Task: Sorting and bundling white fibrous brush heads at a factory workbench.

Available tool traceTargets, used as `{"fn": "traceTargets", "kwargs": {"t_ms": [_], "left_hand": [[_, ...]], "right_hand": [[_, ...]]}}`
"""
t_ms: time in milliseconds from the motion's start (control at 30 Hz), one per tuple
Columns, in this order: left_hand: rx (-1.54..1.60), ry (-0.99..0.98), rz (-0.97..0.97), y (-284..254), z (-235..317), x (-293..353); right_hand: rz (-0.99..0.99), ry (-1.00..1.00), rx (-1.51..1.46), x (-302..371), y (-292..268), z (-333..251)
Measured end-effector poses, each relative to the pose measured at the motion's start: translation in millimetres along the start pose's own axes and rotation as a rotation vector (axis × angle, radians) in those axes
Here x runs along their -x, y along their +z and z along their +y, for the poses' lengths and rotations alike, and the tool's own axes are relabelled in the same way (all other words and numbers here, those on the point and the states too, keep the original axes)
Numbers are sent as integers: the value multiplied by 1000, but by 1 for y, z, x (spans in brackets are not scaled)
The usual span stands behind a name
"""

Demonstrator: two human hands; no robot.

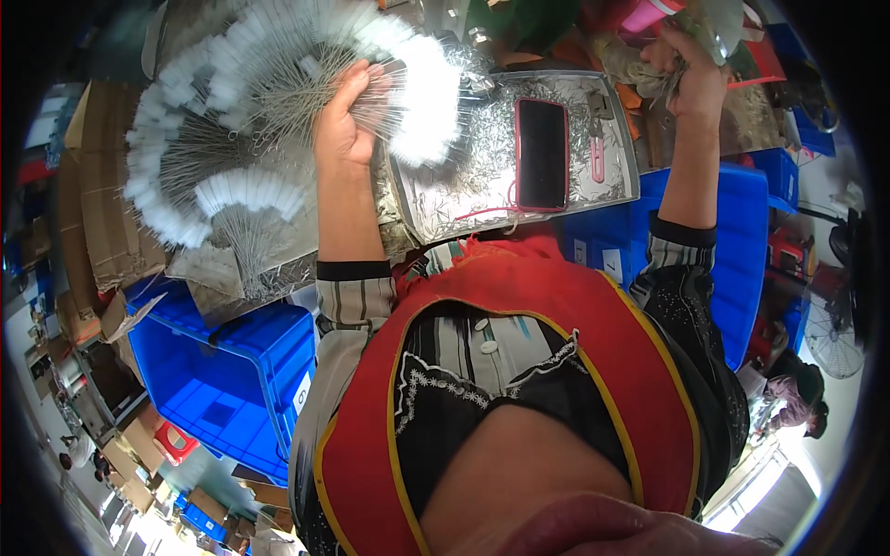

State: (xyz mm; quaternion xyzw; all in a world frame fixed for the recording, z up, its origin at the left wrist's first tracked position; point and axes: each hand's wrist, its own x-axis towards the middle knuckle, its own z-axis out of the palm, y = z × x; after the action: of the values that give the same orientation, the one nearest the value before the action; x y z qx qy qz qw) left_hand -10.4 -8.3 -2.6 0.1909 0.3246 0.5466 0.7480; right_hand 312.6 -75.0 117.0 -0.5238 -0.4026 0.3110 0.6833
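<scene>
The right hand (691, 74) is half lost in clutter at the top edge. Its fingers are curled tight around a small bunch of thin wire pieces (666, 82), but what the bunch ends in is hard to make out. The lower part of the view is blocked by the person's own red apron (556, 315) and chin.

The left hand (345, 120) is closed around a fanned bundle of brushes (408, 93): thin twisted metal stems meeting in the fist, fluffy white bristle heads spreading out in an arc above the bench. Thumb up, fingers wrapped over the stems; the palm side is hidden.

More brushes of the same kind lie in 2 or more fans on the bench to the left (213, 148), white tips outward, grey stems inward.

Between the hands sits a shallow metal tray (616, 176), shiny, its floor strewn with short silvery wire bits. A dark phone in a red case (541, 153) lies flat in it, and a pink tool lies beside the phone, its shape unclear.

A blue plastic crate (218, 389) stands lower left, smooth-walled. Brown cardboard (97, 213) lies at the far left.
</scene>
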Motion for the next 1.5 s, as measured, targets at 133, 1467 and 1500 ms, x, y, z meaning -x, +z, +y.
{"fn": "traceTargets", "kwargs": {"t_ms": [133,1467,1500], "left_hand": [[-32,4,33,-5,1,-3],[31,75,139,6,-4,-11],[18,73,135,10,-5,-11]], "right_hand": [[6,27,8,-4,-6,5],[-95,-20,-76,-39,-51,41],[-162,35,-311,-49,-71,58]]}}
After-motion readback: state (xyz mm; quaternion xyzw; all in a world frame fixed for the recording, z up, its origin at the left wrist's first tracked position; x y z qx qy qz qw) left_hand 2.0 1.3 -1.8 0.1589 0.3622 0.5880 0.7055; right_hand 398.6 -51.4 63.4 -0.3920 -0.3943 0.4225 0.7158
